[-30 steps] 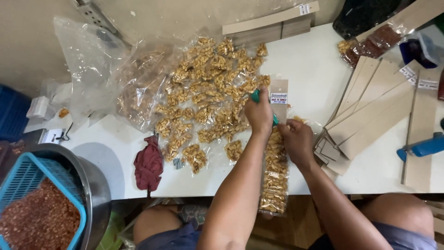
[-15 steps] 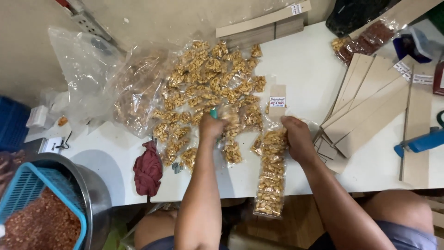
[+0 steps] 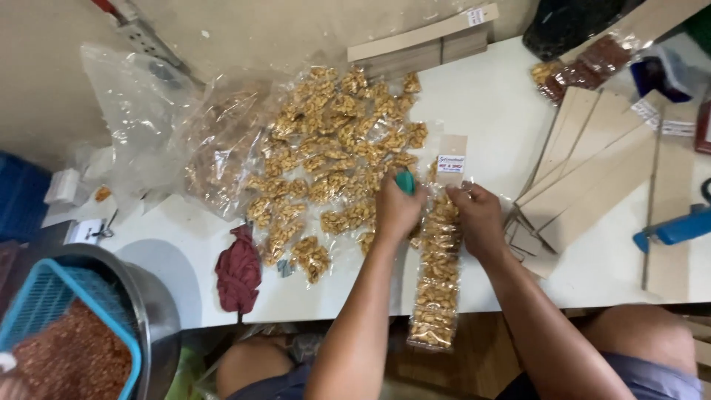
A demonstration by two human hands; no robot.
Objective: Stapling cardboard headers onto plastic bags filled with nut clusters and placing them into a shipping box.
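Observation:
On the white table [image 3: 481, 96] lies a long cardboard strip of small clear nut packets [image 3: 437, 296], its lower end hanging over the front edge. A white label card [image 3: 451, 159] tops the strip. My left hand [image 3: 392, 215] is closed around a small teal tool [image 3: 405, 181] and rests on the strip's upper left side. On the upper right side, my right hand [image 3: 480, 218] grips the strip just below the label. A loose pile of the same nut packets [image 3: 333, 163] spreads to the left of both hands.
A dark red cloth [image 3: 238, 270] lies near the front edge. At lower left a metal bowl [image 3: 159, 311] holds a blue basket [image 3: 44, 296] of reddish bits. Bare cardboard strips [image 3: 592, 170] and a blue tool [image 3: 678, 228] lie right. Clear plastic bags [image 3: 133, 111] sit left.
My left hand went left to the packet pile and has come back to the strip's top with the teal tool. My right hand stayed on the strip.

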